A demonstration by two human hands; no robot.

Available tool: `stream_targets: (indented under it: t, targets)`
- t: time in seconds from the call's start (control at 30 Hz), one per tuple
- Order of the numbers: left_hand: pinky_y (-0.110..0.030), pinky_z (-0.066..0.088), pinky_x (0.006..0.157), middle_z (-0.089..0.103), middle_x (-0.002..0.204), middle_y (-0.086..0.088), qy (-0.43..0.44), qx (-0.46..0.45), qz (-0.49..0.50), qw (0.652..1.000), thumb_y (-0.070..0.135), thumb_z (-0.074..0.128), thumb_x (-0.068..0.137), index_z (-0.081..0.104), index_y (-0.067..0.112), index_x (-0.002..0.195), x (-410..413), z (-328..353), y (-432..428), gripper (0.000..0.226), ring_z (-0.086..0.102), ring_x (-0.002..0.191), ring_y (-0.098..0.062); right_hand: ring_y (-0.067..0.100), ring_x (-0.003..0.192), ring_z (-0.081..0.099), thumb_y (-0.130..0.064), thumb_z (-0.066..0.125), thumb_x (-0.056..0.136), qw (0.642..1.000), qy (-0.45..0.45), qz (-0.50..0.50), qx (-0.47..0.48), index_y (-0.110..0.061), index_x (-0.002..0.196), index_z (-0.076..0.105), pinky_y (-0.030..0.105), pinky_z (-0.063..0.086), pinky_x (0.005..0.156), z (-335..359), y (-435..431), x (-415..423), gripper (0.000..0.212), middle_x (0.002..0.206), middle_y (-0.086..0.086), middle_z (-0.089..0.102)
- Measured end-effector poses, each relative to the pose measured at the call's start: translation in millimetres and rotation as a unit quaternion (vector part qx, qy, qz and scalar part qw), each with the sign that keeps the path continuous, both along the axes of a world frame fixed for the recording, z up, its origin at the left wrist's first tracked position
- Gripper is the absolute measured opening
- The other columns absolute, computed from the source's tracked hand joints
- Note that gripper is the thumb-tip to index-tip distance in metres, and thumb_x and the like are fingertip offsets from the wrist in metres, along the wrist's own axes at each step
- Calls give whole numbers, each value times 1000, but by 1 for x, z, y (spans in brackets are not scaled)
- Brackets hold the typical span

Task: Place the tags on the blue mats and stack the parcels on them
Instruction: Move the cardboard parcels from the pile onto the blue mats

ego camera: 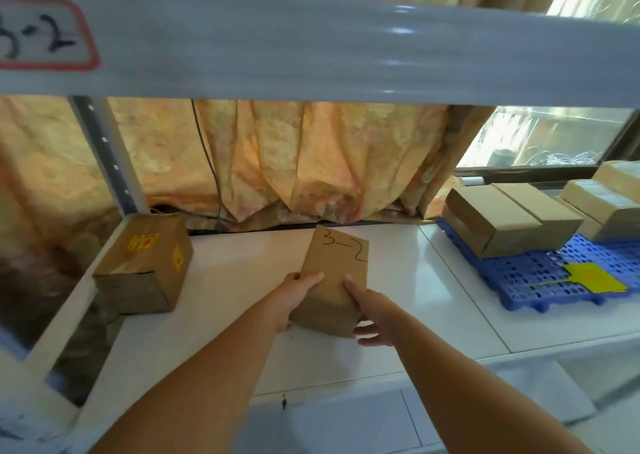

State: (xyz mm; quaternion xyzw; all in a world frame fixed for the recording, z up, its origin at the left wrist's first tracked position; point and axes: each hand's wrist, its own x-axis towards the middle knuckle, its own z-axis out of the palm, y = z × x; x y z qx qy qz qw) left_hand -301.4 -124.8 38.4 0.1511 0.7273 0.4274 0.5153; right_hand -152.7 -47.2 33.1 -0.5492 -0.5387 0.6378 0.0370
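Both hands are gripping the brown parcel (337, 273) marked "3-2". The left hand (298, 292) is curling round its left edge with the thumb lying on top. The right hand (372, 310) is clasping the right edge, thumb on top and fingers wrapping under the near corner.

The parcel is sitting at the middle of the white shelf (242, 280). Its long axis is running away from the person, and the far end is leaning slightly right. Cannot tell whether the underside is touching the shelf or being held just clear of it.

Key relation: the blue mat (540, 277) is lying to the right of the parcel, well apart, so the right hand is the nearer one. My reading is that the coming move is a sideways carry to the right.

On the mat, a yellow tag (595, 278) is lying flat on the near part. Stacked parcels (509, 221) are occupying the rear left, with further parcels (602, 204) behind to the right. The bare grid near the tag is looking like the free spot.

Obstructions:
- The grey beam (311, 38) is running overhead and carrying a "3-2" label (45, 34), which is probably limiting any lift.
- The near corner of the stack is facing the path.

A box with yellow stickers (145, 266) is standing on the left, out of the way.
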Motion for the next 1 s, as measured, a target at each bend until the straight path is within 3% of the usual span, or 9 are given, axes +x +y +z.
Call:
stream_targets:
  t: [0.27,0.47,0.57,0.67,0.8,1.0]
  targets:
    - [-38,47,85,53,116,-8,-25,25,57,998,52,58,87,43,24,131,65,0,31,55,52,99,-24,33,113,54,-67,48,85,999,36,14,-15,-21,134,38,49,45,100,-2,39,51,68,123,9,52]
    - [-41,50,86,54,108,-6,-25,70,118,990,52,57,87,44,21,130,111,0,59,55,54,94,-25,31,114,49,-60,53,86,991,115,53,-50,-31,135,33,50,39,105,-7,76,95,61,127,6,46]
    - [-36,48,76,54,104,-2,-20,90,135,987,52,56,87,44,22,126,132,4,69,50,53,91,-21,30,116,51,-58,56,84,983,162,73,-48,-38,137,31,48,42,103,-9,91,112,62,130,5,47]
    - [-40,48,85,51,101,0,-23,99,139,985,53,55,88,42,26,123,147,5,76,45,51,93,-21,30,117,51,-56,59,83,977,191,85,-34,-42,139,28,48,42,104,-10,100,127,66,130,5,46]
    - [-47,46,100,51,105,-1,-24,113,126,985,54,55,87,41,30,123,156,8,88,46,51,107,-28,28,115,52,-55,59,84,975,213,62,-4,-43,139,31,39,44,97,-4,113,143,63,127,4,48]
    - [-41,45,91,50,127,-5,-18,168,89,982,54,56,87,42,30,134,163,19,115,55,50,116,-29,25,115,50,-51,57,85,968,243,1,57,-42,138,33,39,43,95,17,131,155,58,128,1,50]
